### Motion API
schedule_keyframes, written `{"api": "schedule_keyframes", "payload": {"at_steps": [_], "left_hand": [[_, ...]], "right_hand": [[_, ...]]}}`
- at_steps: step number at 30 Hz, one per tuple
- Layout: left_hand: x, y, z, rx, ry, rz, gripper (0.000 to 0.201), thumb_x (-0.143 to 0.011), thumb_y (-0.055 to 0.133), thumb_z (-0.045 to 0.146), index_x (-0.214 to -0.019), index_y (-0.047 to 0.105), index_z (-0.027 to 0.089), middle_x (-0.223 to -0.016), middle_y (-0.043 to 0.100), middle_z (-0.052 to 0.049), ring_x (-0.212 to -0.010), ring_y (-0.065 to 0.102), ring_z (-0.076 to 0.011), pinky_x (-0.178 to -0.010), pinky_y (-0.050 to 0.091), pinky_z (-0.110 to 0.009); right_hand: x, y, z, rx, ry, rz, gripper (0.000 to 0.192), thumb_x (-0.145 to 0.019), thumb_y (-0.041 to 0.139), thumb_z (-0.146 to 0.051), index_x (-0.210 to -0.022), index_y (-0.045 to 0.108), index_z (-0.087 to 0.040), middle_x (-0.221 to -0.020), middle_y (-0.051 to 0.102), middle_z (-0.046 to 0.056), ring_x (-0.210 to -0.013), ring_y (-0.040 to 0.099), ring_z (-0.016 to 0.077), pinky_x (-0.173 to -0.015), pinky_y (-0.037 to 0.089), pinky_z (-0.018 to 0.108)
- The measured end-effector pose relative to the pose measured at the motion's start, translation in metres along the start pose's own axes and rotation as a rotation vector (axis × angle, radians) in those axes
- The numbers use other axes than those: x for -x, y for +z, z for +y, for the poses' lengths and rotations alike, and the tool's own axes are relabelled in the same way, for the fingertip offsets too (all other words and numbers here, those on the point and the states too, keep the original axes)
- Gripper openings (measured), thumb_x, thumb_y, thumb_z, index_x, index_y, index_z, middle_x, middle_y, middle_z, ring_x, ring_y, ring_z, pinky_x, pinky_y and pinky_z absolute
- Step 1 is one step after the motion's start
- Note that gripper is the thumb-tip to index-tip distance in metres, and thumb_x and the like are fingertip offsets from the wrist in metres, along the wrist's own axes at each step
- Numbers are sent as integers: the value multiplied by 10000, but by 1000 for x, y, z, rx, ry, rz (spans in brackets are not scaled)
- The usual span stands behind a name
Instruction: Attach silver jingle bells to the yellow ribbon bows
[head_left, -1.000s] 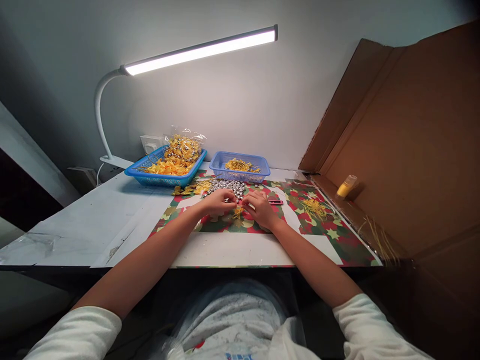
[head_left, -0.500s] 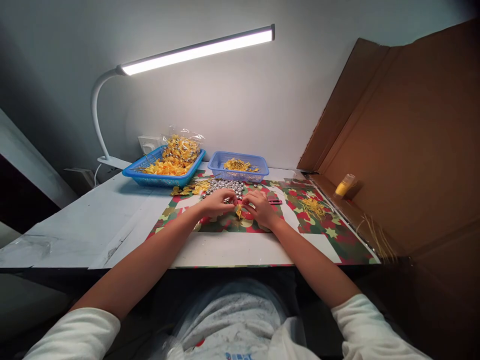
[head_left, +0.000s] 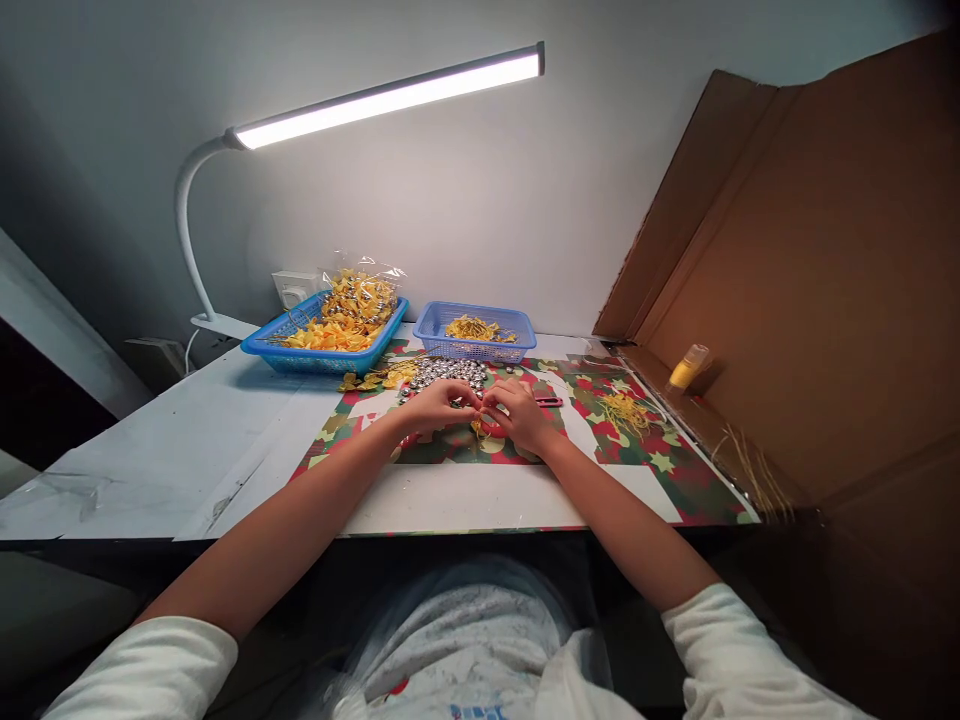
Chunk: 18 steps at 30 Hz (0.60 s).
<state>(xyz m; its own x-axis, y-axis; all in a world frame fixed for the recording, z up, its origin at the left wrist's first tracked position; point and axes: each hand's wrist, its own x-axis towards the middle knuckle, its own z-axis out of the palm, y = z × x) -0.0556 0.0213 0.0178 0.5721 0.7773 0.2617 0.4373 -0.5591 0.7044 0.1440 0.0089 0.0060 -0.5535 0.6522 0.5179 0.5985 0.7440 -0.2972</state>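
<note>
My left hand (head_left: 441,406) and my right hand (head_left: 519,416) meet above the patterned sheet (head_left: 491,453), fingertips pinched together. A small yellow piece (head_left: 478,428) hangs between the fingers; its exact kind is too small to make out. Just beyond the hands lies a heap of shiny silver beads (head_left: 454,372), perhaps bells. Flat yellow pieces (head_left: 382,377) are spread beside the heap on the left. A pink cutter (head_left: 550,402) lies next to my right hand, partly hidden by it.
Behind, a blue basket (head_left: 307,362) holds yellow pieces and a clear bag; a smaller basket (head_left: 474,350) holds yellow strands. Loose yellow cords (head_left: 628,412) lie right, near a yellow-filled bottle (head_left: 688,368). A lamp (head_left: 390,97) hangs overhead; cardboard (head_left: 810,260) stands right.
The fingertips of both hands have come closer together over the yellow piece, and less of it shows. The view has shifted slightly. Objects on the table lie as before.
</note>
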Motion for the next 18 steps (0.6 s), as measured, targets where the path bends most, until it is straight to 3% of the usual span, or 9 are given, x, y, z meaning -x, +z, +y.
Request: {"api": "schedule_keyframes", "payload": {"at_steps": [18], "left_hand": [[0, 5, 5, -118, 34, -26, 231, -749, 585, 386, -743, 680, 175, -761, 594, -16, -742, 540, -153, -698, 421, -255]], "right_hand": [[0, -2, 2, -26, 34, -6, 142, -907, 496, -234, -792, 573, -200, -869, 634, 18, -854, 507, 176, -801, 294, 314]]}}
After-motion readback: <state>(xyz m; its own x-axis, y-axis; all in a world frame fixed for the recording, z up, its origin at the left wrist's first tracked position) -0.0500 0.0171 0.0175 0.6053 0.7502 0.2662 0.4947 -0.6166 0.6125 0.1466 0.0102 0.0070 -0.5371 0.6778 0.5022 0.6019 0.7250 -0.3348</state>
